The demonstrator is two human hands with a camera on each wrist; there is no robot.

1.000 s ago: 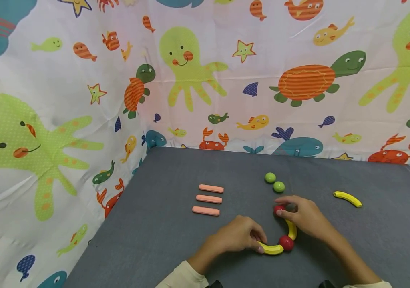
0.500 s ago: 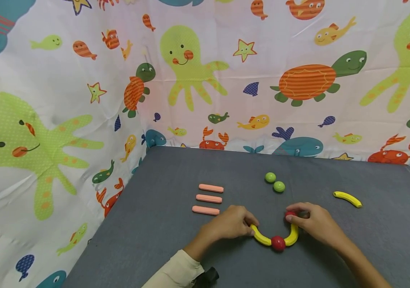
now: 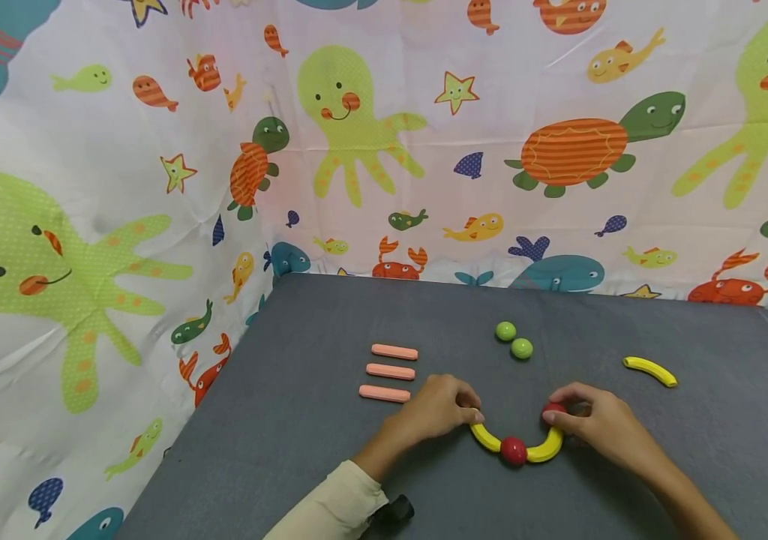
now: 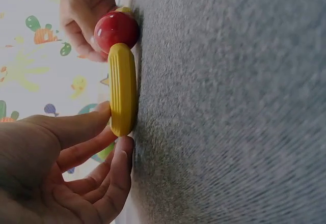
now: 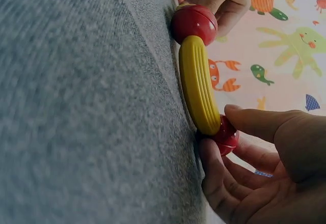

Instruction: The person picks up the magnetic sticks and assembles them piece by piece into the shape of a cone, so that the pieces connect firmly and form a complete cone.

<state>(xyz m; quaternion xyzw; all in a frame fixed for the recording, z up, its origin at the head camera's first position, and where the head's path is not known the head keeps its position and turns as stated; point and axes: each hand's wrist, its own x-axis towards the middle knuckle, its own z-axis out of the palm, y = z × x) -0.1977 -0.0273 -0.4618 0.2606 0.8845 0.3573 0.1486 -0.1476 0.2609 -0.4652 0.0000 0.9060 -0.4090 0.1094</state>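
The bench (image 3: pixel 256 465) bears all the pieces; its near edge lies out of view. Both hands work over its near half, each gripping one end of a curved chain. The left hand (image 3: pixel 433 409) pinches the free tip of the left yellow bar (image 3: pixel 485 437) between thumb and fingers; the right hand (image 3: pixel 603 420) pinches the end red ball (image 3: pixel 553 410).

Chain, from left: yellow bar, middle red ball (image 3: pixel 513 451), right yellow bar (image 3: pixel 545 447), end red ball. Neighbouring pieces meet end to end, forming an arc that opens toward the far edge. Judged by this state, four pieces are joined and the assembly appears about half built; its ends stand well apart, so no closed ring exists.

Six pieces lie outside the chain, apparently unused. A spare yellow bar (image 3: pixel 650 372) lies toward the right edge. Three pink bars (image 3: pixel 391 371) lie in a near-parallel column on the side toward the left edge. Two green balls (image 3: pixel 522 349), the nearest of all to the far edge, sit side by side; whether they touch is hard to tell.
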